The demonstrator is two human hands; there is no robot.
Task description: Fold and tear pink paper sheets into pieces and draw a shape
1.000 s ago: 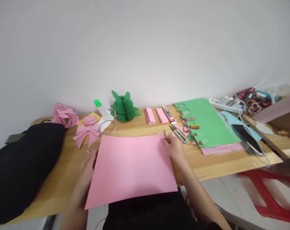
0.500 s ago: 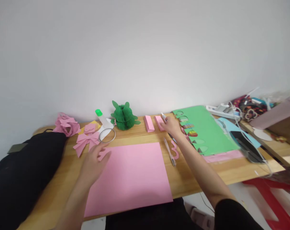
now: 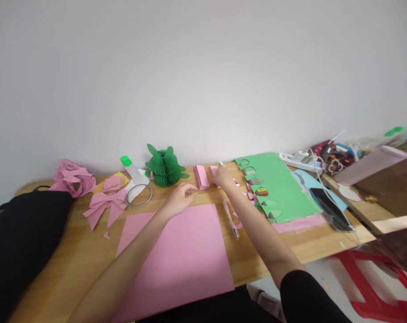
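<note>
The loose, empty left hand [image 3: 180, 200] has joined the right hand [image 3: 222, 176] by the folded pink papers [image 3: 201, 177], so both can help. I can't see the right hand's grip.

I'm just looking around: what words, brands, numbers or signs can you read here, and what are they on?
None can be read for certain.
Small tube, mostly hidden by the right hand: coloured print, too small and covered to read.
Curved pink cut-out: partly hidden; cannot tell whether it forms a number.
Green-capped stick: no legible lettering.
</note>
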